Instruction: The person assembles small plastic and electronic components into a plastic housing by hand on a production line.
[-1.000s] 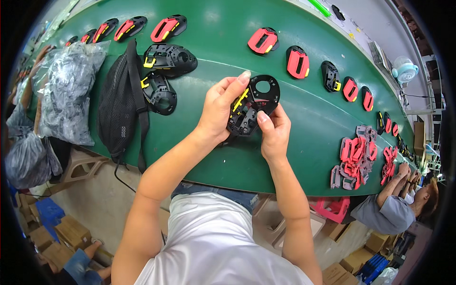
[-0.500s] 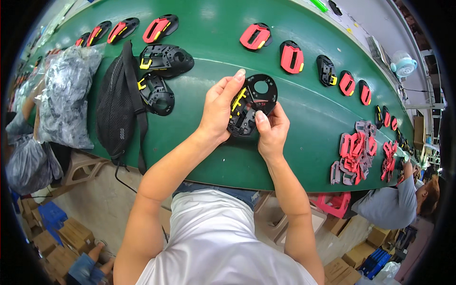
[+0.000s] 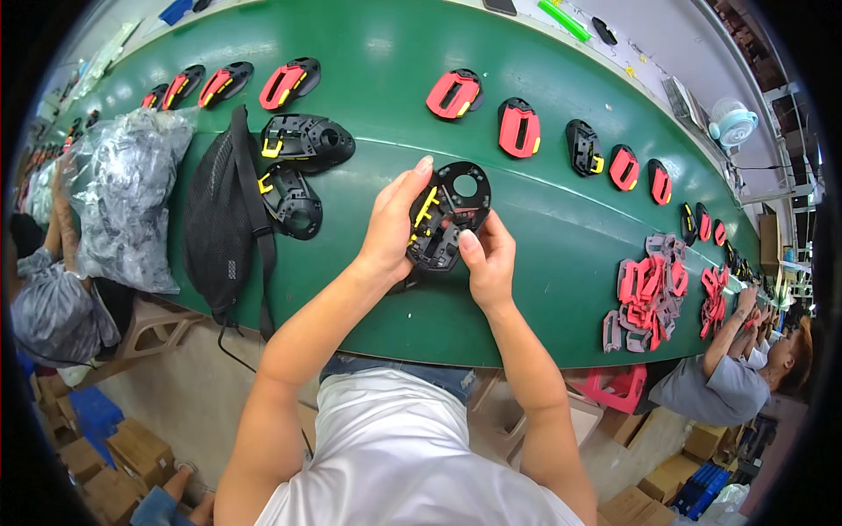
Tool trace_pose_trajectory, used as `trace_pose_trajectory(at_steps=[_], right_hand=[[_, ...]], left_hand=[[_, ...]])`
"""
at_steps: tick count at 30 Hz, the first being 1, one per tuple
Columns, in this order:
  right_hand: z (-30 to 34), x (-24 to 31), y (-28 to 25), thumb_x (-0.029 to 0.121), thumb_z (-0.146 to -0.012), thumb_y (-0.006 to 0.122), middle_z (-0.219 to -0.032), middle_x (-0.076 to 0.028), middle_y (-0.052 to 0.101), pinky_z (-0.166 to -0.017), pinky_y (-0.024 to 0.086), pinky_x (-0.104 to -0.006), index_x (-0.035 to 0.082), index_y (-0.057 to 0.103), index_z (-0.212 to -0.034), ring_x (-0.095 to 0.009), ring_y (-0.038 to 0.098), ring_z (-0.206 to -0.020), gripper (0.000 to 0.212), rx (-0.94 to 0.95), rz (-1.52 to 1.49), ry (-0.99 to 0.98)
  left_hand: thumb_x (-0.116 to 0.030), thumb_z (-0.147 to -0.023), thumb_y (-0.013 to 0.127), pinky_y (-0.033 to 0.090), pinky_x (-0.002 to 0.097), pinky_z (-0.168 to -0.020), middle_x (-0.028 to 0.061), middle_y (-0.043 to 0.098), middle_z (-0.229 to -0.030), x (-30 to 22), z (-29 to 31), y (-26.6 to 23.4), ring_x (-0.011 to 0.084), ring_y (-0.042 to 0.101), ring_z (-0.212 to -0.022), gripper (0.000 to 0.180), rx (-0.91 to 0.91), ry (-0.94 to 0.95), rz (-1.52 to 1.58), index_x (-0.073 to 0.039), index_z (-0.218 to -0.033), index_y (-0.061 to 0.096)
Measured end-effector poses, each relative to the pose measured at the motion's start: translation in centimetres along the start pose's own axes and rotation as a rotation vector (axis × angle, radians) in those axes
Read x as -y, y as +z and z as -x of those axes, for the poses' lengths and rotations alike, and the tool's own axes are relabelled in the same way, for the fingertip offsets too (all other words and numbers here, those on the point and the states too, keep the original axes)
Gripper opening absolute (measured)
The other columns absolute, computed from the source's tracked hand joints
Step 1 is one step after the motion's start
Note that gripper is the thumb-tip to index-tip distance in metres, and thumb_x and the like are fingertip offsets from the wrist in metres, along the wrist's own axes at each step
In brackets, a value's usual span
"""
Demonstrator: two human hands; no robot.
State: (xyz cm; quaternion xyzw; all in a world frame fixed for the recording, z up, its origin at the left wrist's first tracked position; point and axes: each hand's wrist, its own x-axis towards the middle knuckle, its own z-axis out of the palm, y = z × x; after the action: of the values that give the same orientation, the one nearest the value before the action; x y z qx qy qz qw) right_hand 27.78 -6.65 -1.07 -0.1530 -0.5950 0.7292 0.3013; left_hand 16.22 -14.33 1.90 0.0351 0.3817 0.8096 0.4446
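- Black plastic rounded shell with yellow strips (image 3: 449,216) sits lower in view than before, between hands
- Left hand (image 3: 390,221) clamped on left side
- Right hand (image 3: 491,265) pinches right edge

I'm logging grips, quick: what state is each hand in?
Left hand: closed on the left side of a black plastic shell.
Right hand: holding the same shell's right side.

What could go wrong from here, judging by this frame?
The black part, held between the left hand and right hand, might slip onto the green table.
The left hand's grip, close to the yellow piece, could knock it.
Moving the mesh bag might disturb the black shells beside it.
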Motion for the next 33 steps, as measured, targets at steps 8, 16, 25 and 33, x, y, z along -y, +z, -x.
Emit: trace_pose_trajectory(at_steps=[8, 16, 25, 33], right_hand=[[-1.9, 0.3, -1.1, 0.018, -0.079, 0.065, -0.107, -0.014, 0.055, -0.08, 0.046, -0.0333, 0.001, 0.057, -0.1, -0.026, 0.055, -0.094, 0.029, 0.031, 0.785, -0.259], [-1.1, 0.4, -1.2, 0.016, -0.077, 0.066, -0.104, -0.011, 0.058, -0.081, 0.045, -0.034, 0.002, 0.058, -0.101, -0.026, 0.056, -0.096, 0.028, 0.029, 0.716, -0.188], [0.5, 1.5, 0.6, 0.015, -0.079, 0.069, -0.107, -0.007, 0.054, -0.088, 0.043, -0.0301, -0.003, 0.041, -0.122, -0.014, 0.052, -0.099, 0.054, 0.091, -0.21, -0.056], [0.2, 1.2, 0.4, 0.011, -0.079, 0.063, -0.102, -0.008, 0.058, -0.087, 0.045, -0.0288, -0.003, 0.05, -0.113, -0.014, 0.056, -0.092, 0.038, 0.034, -0.291, 0.112]], left_hand=[[-0.028, -0.078, 0.073, 0.043, 0.0246, -0.065, 0.0022, 0.055, -0.076, -8.0, -5.4, -0.9, 0.0108, 0.051, -0.07, 0.033, -0.381, 1.245, -1.189, -0.002, -0.083, 0.054], [-0.035, -0.085, 0.063, 0.041, 0.0264, -0.056, -0.0004, 0.054, -0.074, -9.7, -9.6, 0.9, 0.0079, 0.048, -0.062, 0.029, -0.032, 0.496, -0.197, -0.007, -0.083, 0.055], [-0.027, -0.094, 0.049, 0.044, 0.0185, -0.047, 0.0007, 0.055, -0.077, -0.6, 1.7, 1.7, 0.0038, 0.053, -0.059, 0.022, 0.137, 0.49, -0.147, -0.005, -0.096, 0.047], [-0.031, -0.096, 0.042, 0.048, 0.0204, -0.047, 0.0041, 0.058, -0.075, 1.1, 1.5, 1.8, 0.0084, 0.056, -0.054, 0.022, 0.045, 0.338, -0.066, -0.009, -0.093, 0.046]])
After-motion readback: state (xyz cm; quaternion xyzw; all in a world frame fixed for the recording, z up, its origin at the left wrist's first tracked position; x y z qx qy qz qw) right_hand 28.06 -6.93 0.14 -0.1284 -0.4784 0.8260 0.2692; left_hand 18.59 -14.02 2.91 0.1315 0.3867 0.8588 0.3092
